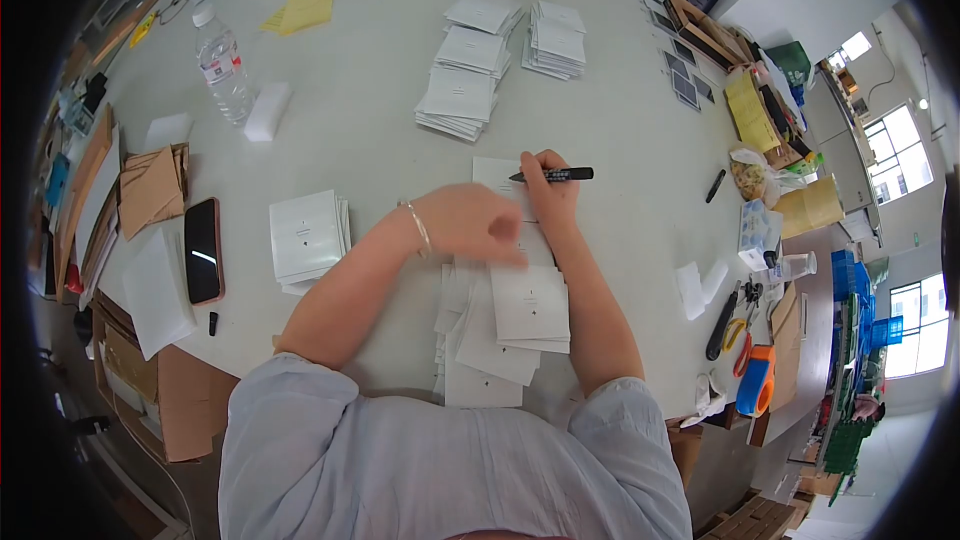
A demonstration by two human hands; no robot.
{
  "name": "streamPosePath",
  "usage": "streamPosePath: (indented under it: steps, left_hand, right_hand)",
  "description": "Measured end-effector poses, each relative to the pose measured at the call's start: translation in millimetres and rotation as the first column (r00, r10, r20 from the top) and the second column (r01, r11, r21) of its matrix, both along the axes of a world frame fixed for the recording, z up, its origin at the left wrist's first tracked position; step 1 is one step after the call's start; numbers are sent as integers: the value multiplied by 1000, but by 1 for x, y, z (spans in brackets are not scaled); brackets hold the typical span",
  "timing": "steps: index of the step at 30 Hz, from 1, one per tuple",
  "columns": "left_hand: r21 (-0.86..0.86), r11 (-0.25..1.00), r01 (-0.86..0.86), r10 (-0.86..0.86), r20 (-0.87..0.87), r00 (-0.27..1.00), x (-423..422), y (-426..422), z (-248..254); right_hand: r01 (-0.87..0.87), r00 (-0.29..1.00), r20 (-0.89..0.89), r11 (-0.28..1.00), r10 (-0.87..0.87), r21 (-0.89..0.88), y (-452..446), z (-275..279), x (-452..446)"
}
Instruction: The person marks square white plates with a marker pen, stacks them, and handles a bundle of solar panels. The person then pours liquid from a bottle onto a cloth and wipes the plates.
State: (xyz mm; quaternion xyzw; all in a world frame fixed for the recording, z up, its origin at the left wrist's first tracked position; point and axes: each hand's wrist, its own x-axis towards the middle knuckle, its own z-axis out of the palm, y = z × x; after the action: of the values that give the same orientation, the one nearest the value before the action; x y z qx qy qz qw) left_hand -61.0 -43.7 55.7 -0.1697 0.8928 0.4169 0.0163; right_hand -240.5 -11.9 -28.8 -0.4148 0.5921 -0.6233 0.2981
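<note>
Head view: both hands are near each other over the middle of the surface (370, 70), and I cannot tell whether they touch. The right hand (552, 202) is closed around a black marker (572, 175), thumb and fingers near its tip end; the tip points left, over a white packet (490, 172). That grip probably gives close control of the tip. This packet lies flat just beyond the left hand, partly covered by the right, likely so that its face is within easy reach.

The left hand (468, 223) is blurred, its fingers curled over the packet's near side; whether it presses, holds or only hovers, I cannot tell.

Between the hands and the body, a loose pile (530, 305) of packets fans out, the overlap perhaps due to quick laying down. Left of the left hand sits a neater stack (305, 232), near enough to reach. Beyond both hands stand two more groups, a long row (458, 92) and a shorter row (556, 38), overlapped perhaps to save room. Farther left, the phone (202, 260) and bottle (222, 70) stand well apart from the hands, probably to leave working space.
</note>
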Motion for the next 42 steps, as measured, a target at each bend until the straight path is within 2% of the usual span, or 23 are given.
streamPosePath:
  steps: [1, 2, 3, 4, 6, 8, 11, 18, 20, 22, 26, 36, 38, 42]
  left_hand:
    - [48, 985, -165, 162, 64, 985, -2, -4, 0]
    - [43, 985, -165, 162, 61, 985, -4, -6, -11]
    - [-256, 933, -254, 271, 30, 962, -8, -9, -29]
    - [-523, 788, -325, 365, -29, 931, -9, -9, -38]
    - [-539, 779, -322, 357, -41, 933, -10, -11, -47]
    - [-554, 769, -318, 348, -55, 936, -11, -11, -48]
    - [-524, 800, -291, 352, 18, 936, -11, -11, -46]
    - [-562, 776, -286, 322, -37, 946, -9, -12, -54]
    - [-566, 770, -294, 323, -52, 945, -8, -12, -53]
    - [-537, 789, -299, 375, 35, 926, -9, -10, -43]
    - [-548, 758, -353, 431, 15, 902, -12, -7, -45]
    - [-545, 753, -369, 455, 26, 890, -13, -6, -43]
    - [-546, 752, -369, 455, 27, 890, -13, -6, -44]
    - [-543, 754, -369, 444, 8, 896, -12, -7, -44]
  right_hand:
    - [7, 995, -102, 1000, -8, -6, 0, -3, 0]
    - [13, 979, -205, 1000, -16, -16, -1, -4, 0]
    - [11, 978, -208, 1000, -16, -22, -3, -5, 0]
    - [10, 971, -239, 1000, -16, -27, -3, -6, 1]
    - [6, 963, -269, 1000, -14, -30, -3, -7, 3]
    - [35, 921, -388, 999, -30, 6, -2, -7, 3]
    - [53, 896, -443, 998, -35, 28, -3, -7, 3]
    - [38, 902, -431, 999, -27, 18, 0, -5, 3]
    - [21, 963, -268, 998, -37, -64, 1, -6, 2]
    - [15, 972, -232, 998, -27, -53, 2, -5, 0]
    - [-5, 982, -188, 1000, 1, -18, 4, -8, -2]
    - [-33, 925, -379, 999, 30, -2, 1, -9, 0]
    - [12, 894, -448, 999, 8, 42, 3, -6, 2]
    - [1, 929, -371, 1000, 0, 3, 3, -6, 1]
